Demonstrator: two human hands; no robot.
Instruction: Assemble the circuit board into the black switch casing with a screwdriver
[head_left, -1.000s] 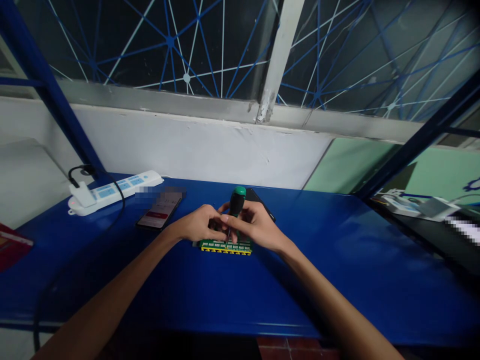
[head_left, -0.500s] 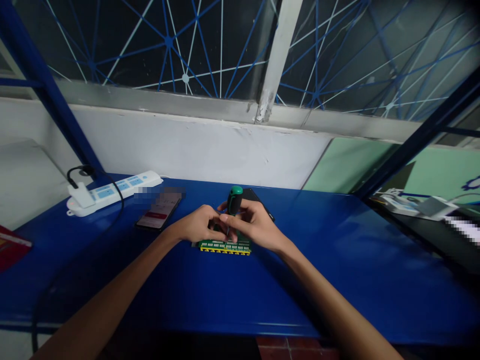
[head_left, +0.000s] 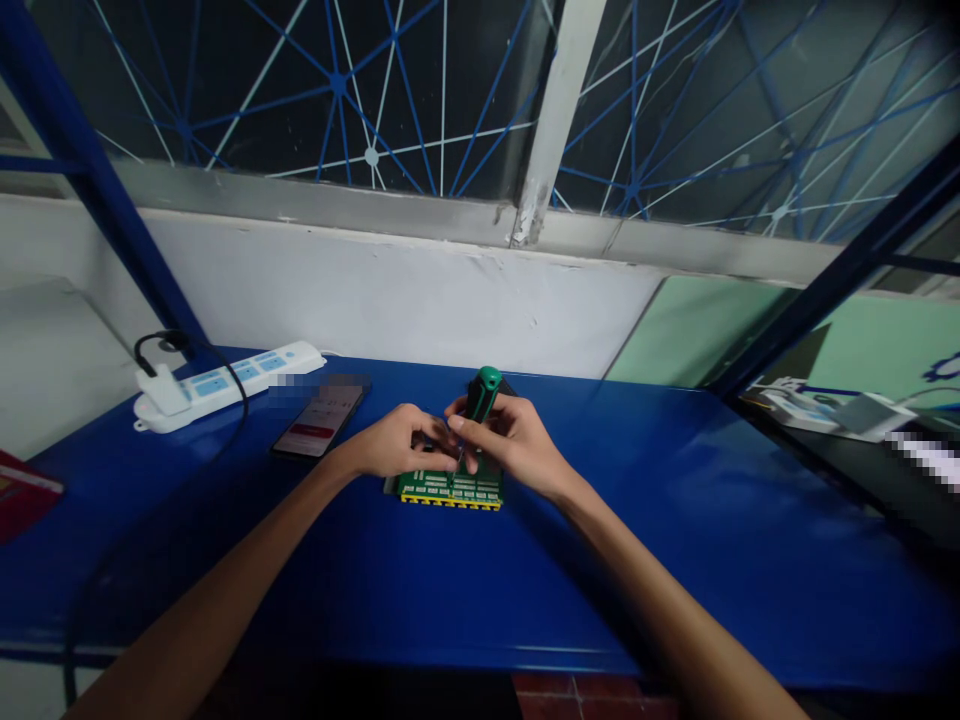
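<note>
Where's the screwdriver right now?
In the head view, the screwdriver is near the middle, held handle-up in the right hand over the green circuit board, with the left hand close on its left.

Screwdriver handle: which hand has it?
The right hand: it grips the green-and-black screwdriver handle. The left hand is off the handle, lower down, by the green board with the yellow edge.
</note>
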